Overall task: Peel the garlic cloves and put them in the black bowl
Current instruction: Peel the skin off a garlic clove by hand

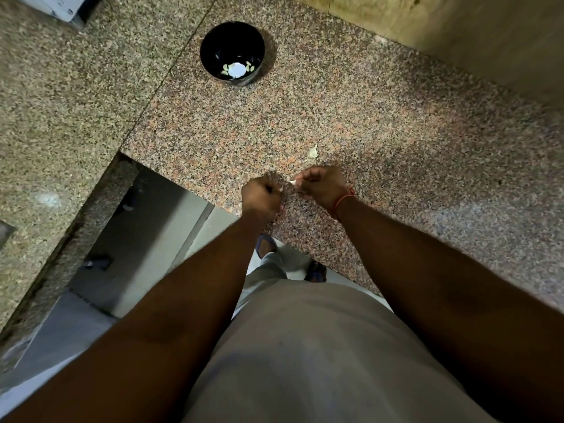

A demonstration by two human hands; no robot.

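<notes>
Both hands work close together just above the counter [351, 111], near its front corner. The left hand [262, 197] is curled tight around something small, with only a pale speck showing at its fingertips; I judge it to be a garlic clove [280, 189], though most of it is hidden. The right hand [323, 186] pinches a thin whitish strip of skin [292, 181] between thumb and finger, drawn away from the left.

The black bowl [232, 53] stands well apart at about 11 o'clock from the hands, with a few peeled cloves [225, 68] lying around a bright glare at its bottom. A scrap of papery husk [312, 151] lies on the counter just beyond the right hand, at 12 o'clock.

The main risk is the edge: the hands hover almost over the counter's corner, with open floor and the person's feet directly at 6 o'clock. A slippery clove that pops free would likely fall there. Skin could also tear short, leaving bits stuck on.

The path toward the bowl at 11 o'clock looks unobstructed, with broad bare stone from 12 to 3 o'clock.
</notes>
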